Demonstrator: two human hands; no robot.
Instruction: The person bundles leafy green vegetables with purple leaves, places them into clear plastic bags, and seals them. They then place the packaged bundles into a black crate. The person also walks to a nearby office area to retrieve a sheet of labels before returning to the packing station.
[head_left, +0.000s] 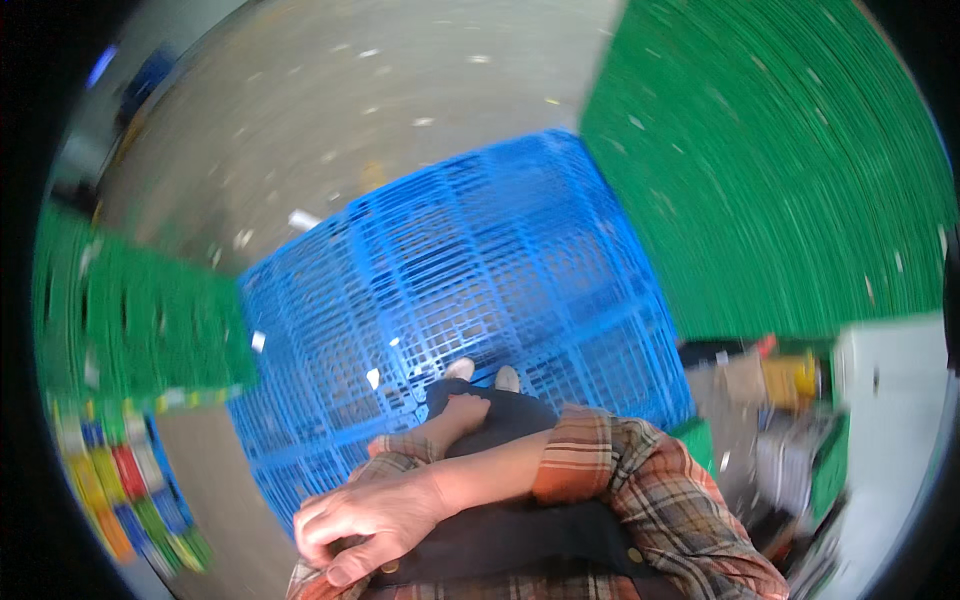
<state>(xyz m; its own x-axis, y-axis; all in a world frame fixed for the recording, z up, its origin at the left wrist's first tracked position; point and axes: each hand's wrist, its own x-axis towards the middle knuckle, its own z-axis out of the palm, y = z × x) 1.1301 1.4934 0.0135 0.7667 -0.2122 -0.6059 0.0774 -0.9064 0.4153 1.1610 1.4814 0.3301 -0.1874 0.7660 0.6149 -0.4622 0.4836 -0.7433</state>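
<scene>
My right hand (367, 517) reaches across my body to the left sleeve (394, 459) of my plaid shirt, its fingers curled at the cloth of the upper part. Lower down, my left hand (466, 411) hangs in front of my dark trousers, fingers curled in and nothing seen in it. Both sleeves are rolled back from the forearms. Under my light shoes (460, 368) lies a blue plastic pallet platform (450, 277) with an open grid top. Small white scraps (373, 379) lie on it.
A tall green slatted stack (750, 187) borders the platform on the right, a lower green stack (142, 307) on the left. Coloured packs (127, 472) stand lower left. Boxes (750, 379) and a white cabinet (892, 390) are at right. Litter dots the grey floor (360, 90).
</scene>
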